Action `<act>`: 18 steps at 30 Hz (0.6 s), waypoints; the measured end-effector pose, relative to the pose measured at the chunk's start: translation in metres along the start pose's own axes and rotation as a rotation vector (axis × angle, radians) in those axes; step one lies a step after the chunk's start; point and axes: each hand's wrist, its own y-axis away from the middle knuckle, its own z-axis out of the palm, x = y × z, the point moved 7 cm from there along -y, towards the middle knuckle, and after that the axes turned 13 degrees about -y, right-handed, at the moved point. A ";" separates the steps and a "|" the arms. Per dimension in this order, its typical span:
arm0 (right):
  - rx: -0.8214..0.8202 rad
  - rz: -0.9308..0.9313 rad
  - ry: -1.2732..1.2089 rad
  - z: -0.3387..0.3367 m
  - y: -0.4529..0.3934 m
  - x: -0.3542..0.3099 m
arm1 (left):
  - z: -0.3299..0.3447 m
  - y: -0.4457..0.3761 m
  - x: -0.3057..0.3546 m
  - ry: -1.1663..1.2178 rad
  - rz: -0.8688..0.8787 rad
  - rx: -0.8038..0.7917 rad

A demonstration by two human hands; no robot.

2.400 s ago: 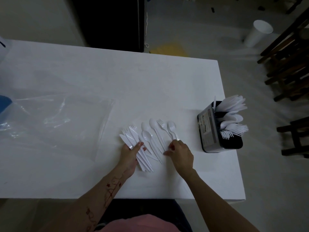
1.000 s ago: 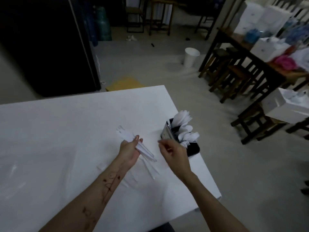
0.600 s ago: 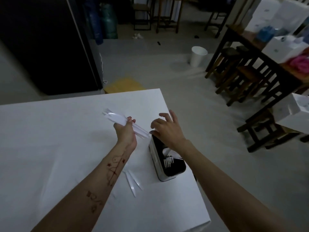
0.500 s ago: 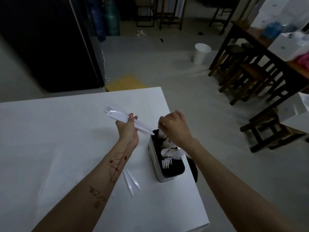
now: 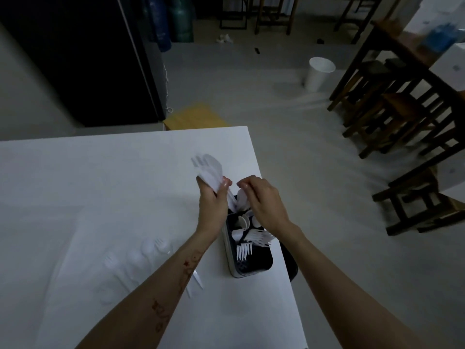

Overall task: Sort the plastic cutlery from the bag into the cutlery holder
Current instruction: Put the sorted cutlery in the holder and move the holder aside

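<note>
White plastic cutlery (image 5: 208, 172) sits as a fanned bundle in the left hand (image 5: 214, 197), fingers wrapped round the handles, heads pointing up and away, just left of the black rectangular cutlery holder (image 5: 251, 258) at the right edge of the white tabletop (image 5: 100, 172). The right hand (image 5: 261, 197) hovers over the holder's far end, fingers curled, apparently pinching one piece (blur hides which). More pieces (image 5: 141, 255) lie near left. The cutlery looks light, stiff and slippery; gripping mid-handle seems safest.
</note>
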 end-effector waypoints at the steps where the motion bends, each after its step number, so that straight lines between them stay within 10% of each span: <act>1: 0.028 0.018 -0.037 -0.002 0.001 0.000 | 0.003 0.001 0.002 -0.053 0.008 -0.026; 11: 0.158 -0.029 -0.356 -0.009 0.013 -0.025 | 0.024 0.018 -0.024 -0.335 0.098 -0.247; 18: 0.030 -0.408 0.149 0.013 0.005 -0.049 | 0.035 0.023 -0.024 -0.552 0.226 -0.259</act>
